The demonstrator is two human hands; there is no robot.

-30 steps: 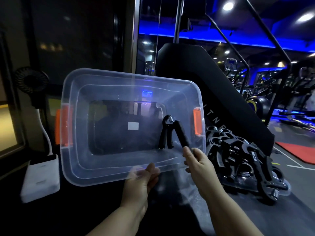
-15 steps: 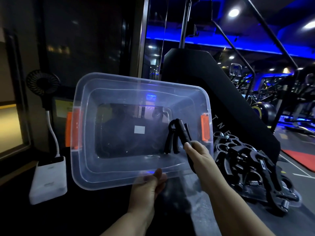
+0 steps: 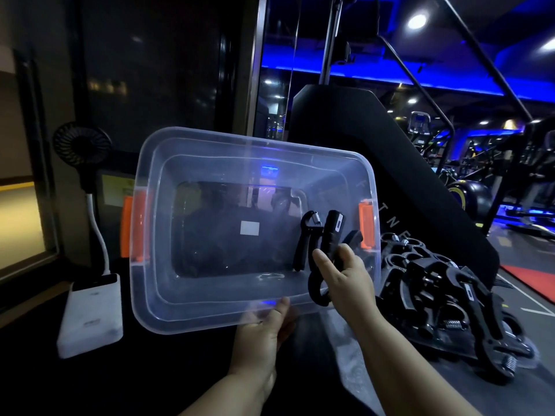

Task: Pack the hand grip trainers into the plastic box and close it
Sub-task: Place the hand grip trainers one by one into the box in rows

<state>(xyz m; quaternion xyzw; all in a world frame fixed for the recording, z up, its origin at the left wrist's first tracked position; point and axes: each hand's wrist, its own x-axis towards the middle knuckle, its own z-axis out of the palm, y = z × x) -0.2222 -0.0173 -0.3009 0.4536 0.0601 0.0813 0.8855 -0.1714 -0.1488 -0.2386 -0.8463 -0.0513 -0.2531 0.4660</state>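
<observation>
Holding the clear plastic box [image 3: 210,319] up off the dark surface [image 3: 150,370], I have its open mouth tipped towards me. My left hand [image 3: 264,328] grips the middle of its near long rim, thumb over the edge and fingers curled behind the plastic. My right hand [image 3: 345,280] reaches inside at the box's right end, fingers wrapped round a black hand grip trainer [image 3: 332,232]. The trainer stands roughly upright against the bottom, close to the near right corner and just beside the right orange latch [image 3: 366,226]. The left orange latch [image 3: 129,229] sits on the opposite short end, and a small white label [image 3: 250,228] shows on the box bottom. A pile of trainers [image 3: 435,289] lies along the right edge of the surface. Near the left edge rests a white power bank [image 3: 90,313] with a small black fan [image 3: 81,145] rising from it.
</observation>
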